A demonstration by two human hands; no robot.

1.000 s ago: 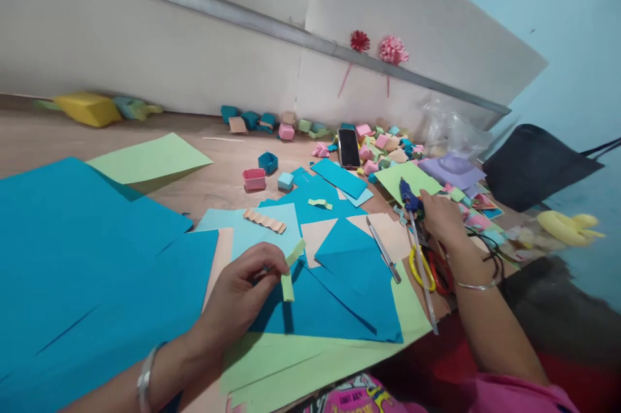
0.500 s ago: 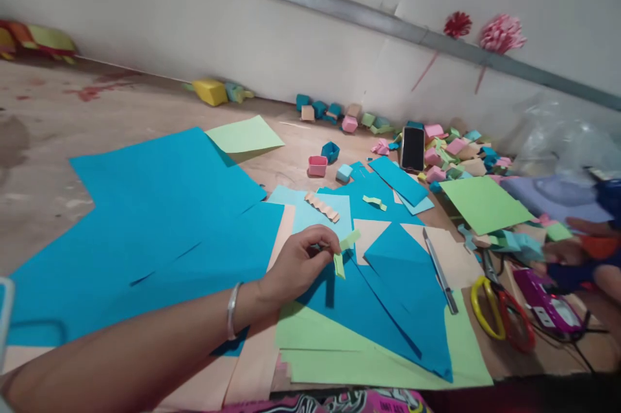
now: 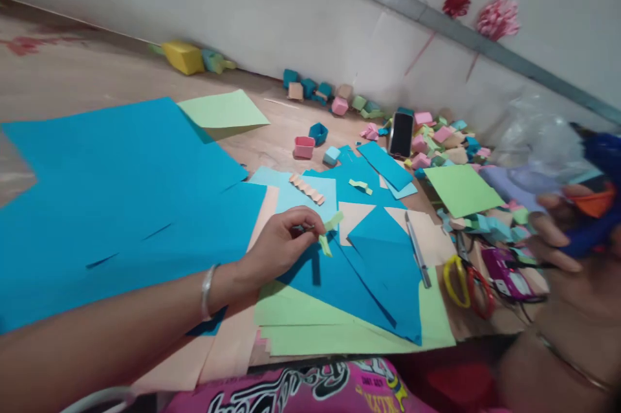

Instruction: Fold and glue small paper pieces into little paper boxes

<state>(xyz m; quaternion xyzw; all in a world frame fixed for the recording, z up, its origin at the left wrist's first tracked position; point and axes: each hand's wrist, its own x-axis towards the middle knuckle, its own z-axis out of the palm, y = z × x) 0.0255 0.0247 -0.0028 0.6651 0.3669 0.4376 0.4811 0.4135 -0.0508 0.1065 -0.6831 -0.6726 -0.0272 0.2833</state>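
My left hand point(image 3: 277, 246) pinches a small folded light-green paper strip point(image 3: 328, 233) just above blue paper sheets point(image 3: 121, 186) spread on the wooden board. A silver bangle sits on that wrist. My right hand point(image 3: 563, 232), blurred at the right edge, is raised and wrapped round a blue glue gun point(image 3: 599, 196) with an orange trigger. Below it lie scissors point(image 3: 468, 283) with yellow and red handles and a pink tool point(image 3: 504, 270).
A craft knife point(image 3: 416, 249) lies on peach paper. A phone point(image 3: 402, 134) stands among several small folded paper boxes point(image 3: 436, 141) near the wall. A pink box point(image 3: 304, 147), a pleated peach strip point(image 3: 306, 188), green sheets point(image 3: 460, 189) and a plastic bag point(image 3: 533, 134) are around.
My right hand has lifted the glue gun off the board and brought it up at the right. The view swung left. My left hand keeps its hold on the green strip.
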